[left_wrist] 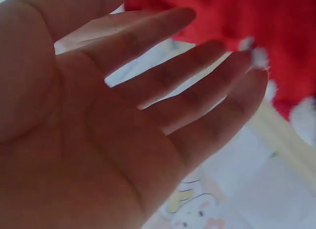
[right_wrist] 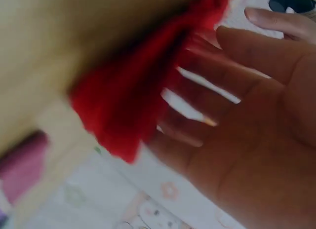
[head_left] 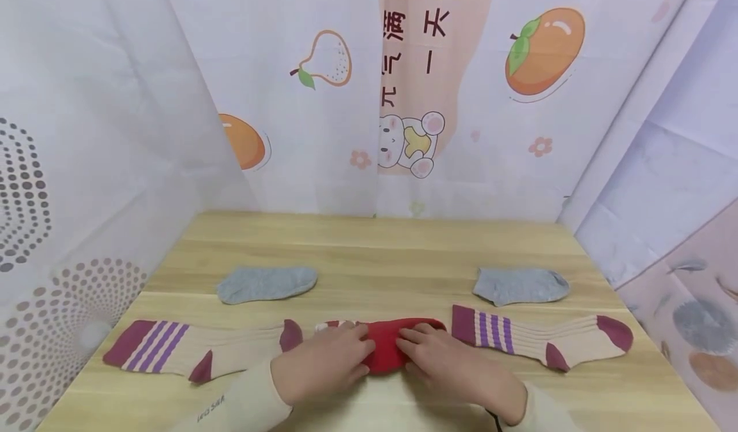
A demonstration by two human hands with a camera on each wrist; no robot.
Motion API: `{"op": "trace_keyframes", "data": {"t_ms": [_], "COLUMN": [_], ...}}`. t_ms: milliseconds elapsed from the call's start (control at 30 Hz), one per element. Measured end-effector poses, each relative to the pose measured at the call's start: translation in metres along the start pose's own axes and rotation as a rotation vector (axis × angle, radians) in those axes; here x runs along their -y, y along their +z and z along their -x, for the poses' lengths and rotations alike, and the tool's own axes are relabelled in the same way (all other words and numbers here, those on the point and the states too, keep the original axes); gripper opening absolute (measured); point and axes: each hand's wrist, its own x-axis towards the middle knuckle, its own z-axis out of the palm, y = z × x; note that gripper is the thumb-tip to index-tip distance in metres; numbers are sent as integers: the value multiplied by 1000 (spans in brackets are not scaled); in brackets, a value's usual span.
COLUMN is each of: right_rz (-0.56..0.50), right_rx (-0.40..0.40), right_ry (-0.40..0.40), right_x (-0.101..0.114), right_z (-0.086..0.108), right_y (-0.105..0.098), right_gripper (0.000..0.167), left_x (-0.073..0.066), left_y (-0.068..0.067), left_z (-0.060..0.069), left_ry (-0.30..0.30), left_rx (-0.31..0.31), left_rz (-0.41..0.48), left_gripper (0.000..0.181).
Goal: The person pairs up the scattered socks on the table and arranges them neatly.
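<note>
Between the two hands a red sock (head_left: 385,348) with a white-patterned part at its left end lies on the wooden table. From the left, my left hand (head_left: 331,358) rests its fingertips on the sock; in the left wrist view its fingers (left_wrist: 163,71) are nearly straight against the red cloth (left_wrist: 237,19). My right hand (head_left: 446,361) touches the sock's right part. The right wrist view shows that hand's long, loosely extended fingers (right_wrist: 217,66) along the red cloth (right_wrist: 128,100). Part of the sock is hidden under both hands.
A cream sock with maroon and purple bands (head_left: 236,342) lies on the left, a matching striped sock (head_left: 530,336) on the right. Behind them are two grey ankle socks, one left (head_left: 268,283), one right (head_left: 521,286). Printed curtains (head_left: 277,99) stand behind the wooden table (head_left: 398,246).
</note>
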Motion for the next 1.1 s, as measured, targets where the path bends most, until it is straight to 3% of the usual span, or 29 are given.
{"op": "trace_keyframes", "data": {"t_ms": [67,200,367,567,833,1100], "right_rz": [-10,-28,-23,-76,-124,-124], "right_rx": [28,-18,-72,-72,-122,-167], "right_ry": [50,81,50,72,56,29], "right_x": [1,-1,-2,-6,-18,-36], "right_z": [3,8,7,3,-9,-26], "right_y": [9,20,25,26,23,21], "right_gripper": [40,40,40,42,39,32], "left_x": [-1,2,5,5,10,19], "left_y": [11,21,23,26,28,27], "left_z": [4,8,9,7,-3,-25], "left_ry": [-16,-10,7,-15,-48,-78], "left_rx": [4,-29,-68,-120,-193,-151], "left_rz": [-12,-2,15,21,2,-22], "left_gripper": [15,16,18,14,19,19]}}
